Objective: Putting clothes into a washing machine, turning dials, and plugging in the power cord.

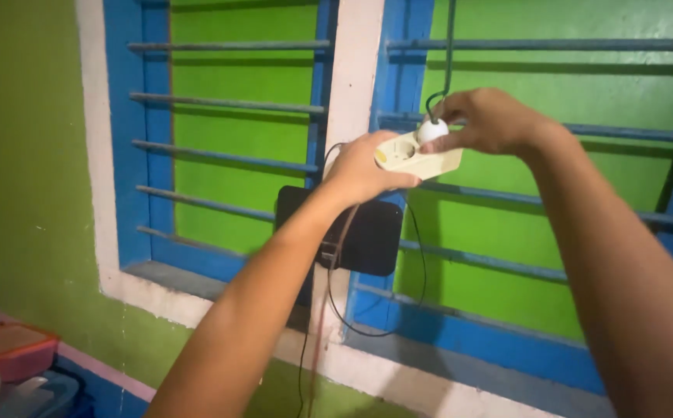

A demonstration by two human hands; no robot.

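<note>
Before blue window bars (228,104), left hand (363,170) grips a cream plastic socket strip (421,159); right hand (487,120) pinches its white round plug (431,130); green wall (19,178) around.

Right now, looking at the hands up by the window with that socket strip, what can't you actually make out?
Head view only:
- Whether the white plug is fully seated in the cream socket strip: the right hand covers it.
- The strip's near end: the left hand wraps it.
- Where the dark cable leads: cut off by the top edge.
- The black box on the window bars: partly behind the left forearm.
- The containers bottom left: cropped, blurred.
</note>
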